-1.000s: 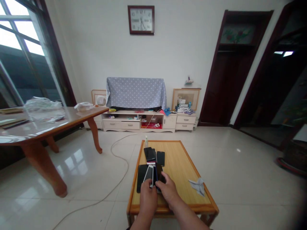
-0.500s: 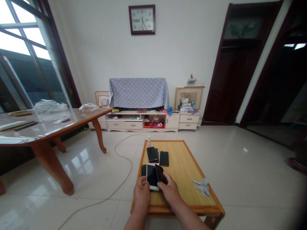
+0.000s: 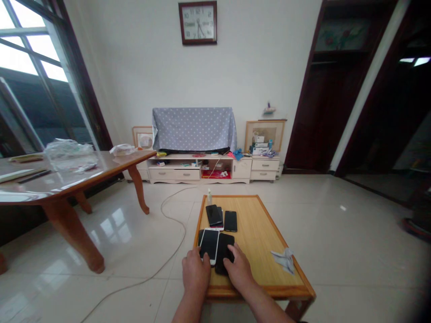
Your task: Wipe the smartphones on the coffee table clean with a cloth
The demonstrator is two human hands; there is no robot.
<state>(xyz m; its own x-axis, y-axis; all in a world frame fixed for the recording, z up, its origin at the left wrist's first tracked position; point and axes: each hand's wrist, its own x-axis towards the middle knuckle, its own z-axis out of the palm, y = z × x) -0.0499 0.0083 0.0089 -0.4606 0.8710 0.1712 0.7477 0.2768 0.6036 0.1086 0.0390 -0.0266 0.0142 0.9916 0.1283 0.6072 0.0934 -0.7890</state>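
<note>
A white-framed phone (image 3: 209,244) with a dark screen lies tilted at the near left of the low wooden table (image 3: 259,251). My left hand (image 3: 196,272) grips its lower end, fingers at the left edge and thumb near the bottom. Right beside it is a black phone (image 3: 222,256), which my right hand (image 3: 239,269) holds by its right side, the thumb over its face. Part of another dark phone (image 3: 200,235) peeks out from under the white one. Farther back are a black phone (image 3: 230,221) and a small overlapping stack of phones (image 3: 213,215).
A crumpled grey cloth (image 3: 284,260) lies by the table's right edge. A small clear bottle (image 3: 209,196) stands at the far left corner. Along the floor runs a cable (image 3: 183,231). A larger table (image 3: 111,166) with plastic bags is on the left; a white cabinet (image 3: 175,174) lines the wall.
The phone in my right hand has gone from tilted up against the white phone to lying flatter beside it. The white phone has turned and shifted slightly left with my left hand.
</note>
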